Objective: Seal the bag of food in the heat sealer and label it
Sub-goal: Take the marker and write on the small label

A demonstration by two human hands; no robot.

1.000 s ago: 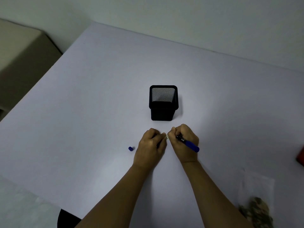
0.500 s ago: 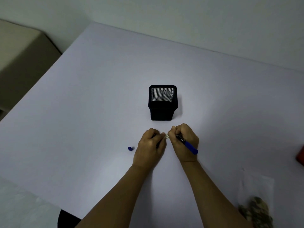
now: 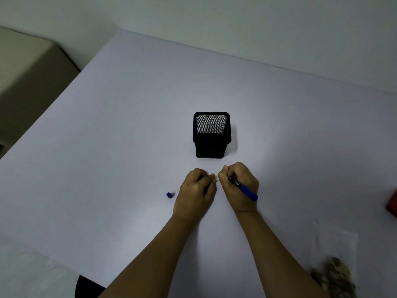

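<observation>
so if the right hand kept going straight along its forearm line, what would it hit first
Most likely the black mesh pen cup just ahead of the right hand, though depth is unclear.

This looks like an office or study desk, though the exact room cannot be told: a broad, pale lavender table (image 3: 107,147) stands against a bare white wall (image 3: 236,22), with a black wire-mesh pen holder (image 3: 211,145) upright on it. Writing things sit close by, namely a blue pen (image 3: 247,191), its blue cap (image 3: 169,195) and a small white label (image 3: 217,179). A beige piece of furniture (image 3: 28,78) stands to the table's left.
</observation>
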